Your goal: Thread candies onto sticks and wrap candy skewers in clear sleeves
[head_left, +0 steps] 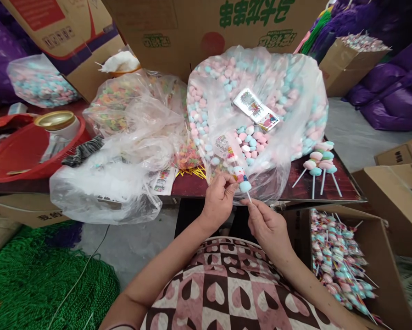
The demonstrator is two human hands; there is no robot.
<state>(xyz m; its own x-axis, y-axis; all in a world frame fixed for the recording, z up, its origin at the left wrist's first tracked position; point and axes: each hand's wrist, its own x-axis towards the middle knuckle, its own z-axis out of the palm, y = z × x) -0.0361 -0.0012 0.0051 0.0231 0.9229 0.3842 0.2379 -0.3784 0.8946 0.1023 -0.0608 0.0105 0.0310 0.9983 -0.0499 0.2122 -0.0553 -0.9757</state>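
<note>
Marshmallow skewer (245,186) in a printed wrapper (239,174), its bottom piece uncovered

Just below the centre of the frame, the skewer leans toward the upper left, mostly inside the wrapper, with a blue marshmallow showing below the wrapper's edge. The left hand (220,198) has thumb and forefinger pinched on the wrapper near that edge; its other fingers are curled. The right hand (266,223) grasps the white stick (249,197) between thumb and fingertips, beneath the blue piece.

The step in hand looks like sleeving the skewer. The next move, as I judge it, calls for a steady hold on the stick while the wrapper's edge is eased over the last marshmallow, without tearing the thin film.

Gold ties (193,173) lie on the table (343,176) left of the hands. A stack of flat wrappers (256,110) rests on the large bag of marshmallows (302,105) above centre. Bare skewers (319,158) lie at the table's right end, and a carton (381,275) at lower right holds many wrapped skewers (340,261).
</note>
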